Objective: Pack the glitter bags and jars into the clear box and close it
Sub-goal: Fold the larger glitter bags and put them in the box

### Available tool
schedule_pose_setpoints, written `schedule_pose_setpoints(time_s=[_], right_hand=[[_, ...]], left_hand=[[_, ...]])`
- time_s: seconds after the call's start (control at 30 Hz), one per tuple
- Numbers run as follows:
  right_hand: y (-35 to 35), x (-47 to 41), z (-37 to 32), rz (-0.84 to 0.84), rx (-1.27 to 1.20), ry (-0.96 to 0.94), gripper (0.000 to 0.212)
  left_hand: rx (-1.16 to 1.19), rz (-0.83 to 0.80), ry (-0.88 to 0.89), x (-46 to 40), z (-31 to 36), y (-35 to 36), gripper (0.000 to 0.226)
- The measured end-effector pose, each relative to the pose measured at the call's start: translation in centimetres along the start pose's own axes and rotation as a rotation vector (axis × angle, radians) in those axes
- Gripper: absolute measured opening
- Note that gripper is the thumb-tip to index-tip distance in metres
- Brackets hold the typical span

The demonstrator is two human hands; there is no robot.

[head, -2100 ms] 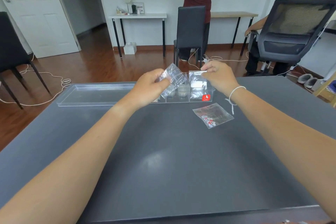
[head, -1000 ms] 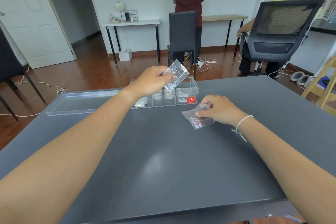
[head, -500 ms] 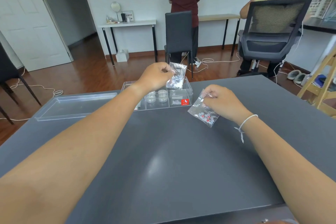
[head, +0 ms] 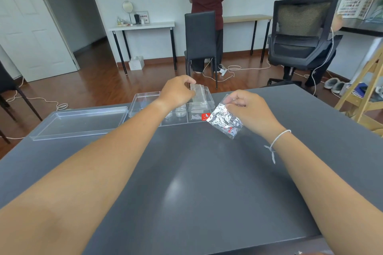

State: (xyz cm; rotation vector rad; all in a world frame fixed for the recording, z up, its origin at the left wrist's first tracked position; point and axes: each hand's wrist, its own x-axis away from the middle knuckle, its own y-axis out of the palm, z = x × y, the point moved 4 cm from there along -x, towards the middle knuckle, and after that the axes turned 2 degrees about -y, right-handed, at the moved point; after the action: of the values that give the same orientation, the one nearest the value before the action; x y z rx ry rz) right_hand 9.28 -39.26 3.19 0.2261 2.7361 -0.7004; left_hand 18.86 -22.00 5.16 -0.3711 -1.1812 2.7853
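I note both forearms extended forward over the table, left hand raised, fingers pinched closed on a clear bag, right hand beside it, thumb and forefinger pinching a crinkled glitter bag, white cord at right wrist

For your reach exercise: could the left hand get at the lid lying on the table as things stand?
Probably, but not at once: the lid lies bare with nothing across it, yet the left hand is busy pinching a bag over the box.
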Motion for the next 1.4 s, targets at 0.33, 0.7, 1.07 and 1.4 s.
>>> schedule_pose_setpoints(time_s=[0.33, 0.7, 1.07, 1.4], right_hand=[[-0.2, -0.3, 0.3, 0.059, 0.004, 0.017, 0.013], [-0.3, -0.4, -0.7, 0.134, -0.103, 0.006, 0.018], [0.7, -2.0, -2.8, 0.162, -0.213, -0.012, 0.010], [2.0, -5.8, -2.6, 0.258, -0.090, 0.114, 0.022]], left_hand=[[-0.162, -0.008, 0.026, 0.3, -0.2, 0.2, 0.031], [-0.100, 0.123, 0.082, 2.2, -3.0, -3.2, 0.028], [-0.105, 0.350, 0.049, 6.2, -9.2, -8.2, 0.024], [-0.085, 0.326, 0.008, 7.3, -11.3, -7.9, 0.032]])
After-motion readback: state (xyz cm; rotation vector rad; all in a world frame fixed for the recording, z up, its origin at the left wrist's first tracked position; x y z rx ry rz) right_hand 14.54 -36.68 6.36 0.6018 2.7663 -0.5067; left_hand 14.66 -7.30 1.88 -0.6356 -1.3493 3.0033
